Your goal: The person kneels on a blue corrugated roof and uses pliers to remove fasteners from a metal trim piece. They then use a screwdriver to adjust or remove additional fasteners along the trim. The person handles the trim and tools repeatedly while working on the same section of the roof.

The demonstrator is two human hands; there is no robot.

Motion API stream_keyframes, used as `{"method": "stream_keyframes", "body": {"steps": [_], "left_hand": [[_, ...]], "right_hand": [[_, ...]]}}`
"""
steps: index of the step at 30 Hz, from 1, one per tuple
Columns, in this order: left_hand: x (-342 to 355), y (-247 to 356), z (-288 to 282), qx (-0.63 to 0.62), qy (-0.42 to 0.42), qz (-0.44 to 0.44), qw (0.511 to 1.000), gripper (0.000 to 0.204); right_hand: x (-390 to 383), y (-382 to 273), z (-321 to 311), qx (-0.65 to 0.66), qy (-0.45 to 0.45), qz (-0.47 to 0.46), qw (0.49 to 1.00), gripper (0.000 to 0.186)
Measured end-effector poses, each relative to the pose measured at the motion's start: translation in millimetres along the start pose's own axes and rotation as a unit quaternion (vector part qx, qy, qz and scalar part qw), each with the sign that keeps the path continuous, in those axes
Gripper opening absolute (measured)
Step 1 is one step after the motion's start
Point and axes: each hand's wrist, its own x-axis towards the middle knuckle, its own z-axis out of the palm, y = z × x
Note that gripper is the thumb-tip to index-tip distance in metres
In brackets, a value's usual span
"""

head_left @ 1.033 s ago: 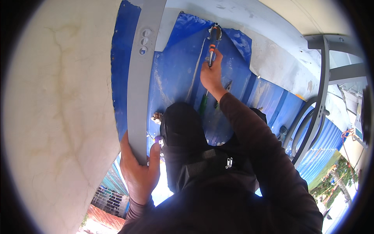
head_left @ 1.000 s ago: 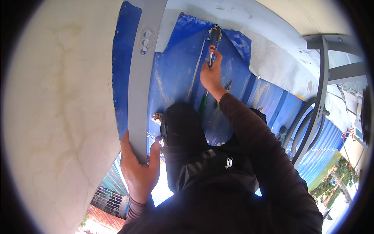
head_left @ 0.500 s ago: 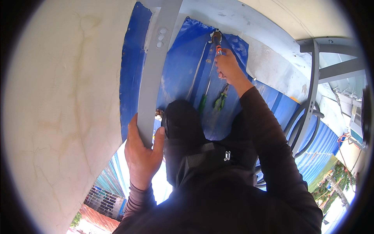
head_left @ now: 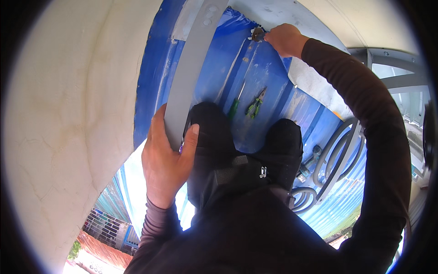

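Note:
My left hand (head_left: pixel 168 157) is wrapped around the lower end of a flat grey metal bar (head_left: pixel 185 82), thumb on one side and fingers on the other. Far ahead, my right hand (head_left: pixel 286 39) is closed beside a ragged hole with a brown piece (head_left: pixel 258 34) in it, at the far edge of the blue corrugated sheet (head_left: pixel 214 59). What its curled fingers hold is hidden. Between my knees and that hole lie green-handled pliers (head_left: pixel 255 106) and a screwdriver with a green handle (head_left: pixel 234 108), both on the sheet.
A pale wall (head_left: pixel 68 114) rises along the left. At the right are a coiled grey hose (head_left: pixel 331 153), a grey metal frame (head_left: pixel 335 173) and a teal power tool (head_left: pixel 311 162). Beyond the sheet's far edge runs a whitish ledge (head_left: pixel 315 89). Bright ground shows far below at the lower left.
My right hand has moved slightly farther and to the right, its elbow swung outward. The orange-and-black handle it gripped no longer shows. My left hand keeps its hold; the view has shifted.

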Motion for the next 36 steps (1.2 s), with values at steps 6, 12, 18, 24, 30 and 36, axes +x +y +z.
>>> {"method": "stream_keyframes", "body": {"steps": [6, 12, 18, 24, 30, 36], "left_hand": [[1, -1, -3, -0.02, -0.021, -0.018, 0.999, 0.065], [3, -6, -1, -0.029, -0.002, 0.008, 1.0, 0.065], [-2, -1, -1, 0.003, 0.003, -0.003, 1.0, 0.063], [-2, 0, 6, 0.007, 0.044, 0.046, 0.998, 0.058], [-5, -2, 10, 0.003, 0.057, 0.069, 0.996, 0.056], [-1, -3, 10, 0.062, 0.049, 0.053, 0.996, 0.06]], "right_hand": [[16, -4, -5, 0.038, -0.027, -0.004, 0.999, 0.036], [-3, -26, 25, 0.123, 0.058, 0.024, 0.99, 0.025], [-35, -25, 20, 0.131, 0.054, 0.097, 0.985, 0.026], [-149, 10, -30, 0.286, -0.174, 0.146, 0.931, 0.055], [-355, 38, 3, 0.44, 0.134, 0.152, 0.875, 0.056], [-515, -52, 130, 0.599, 0.363, 0.277, 0.657, 0.061]]}}
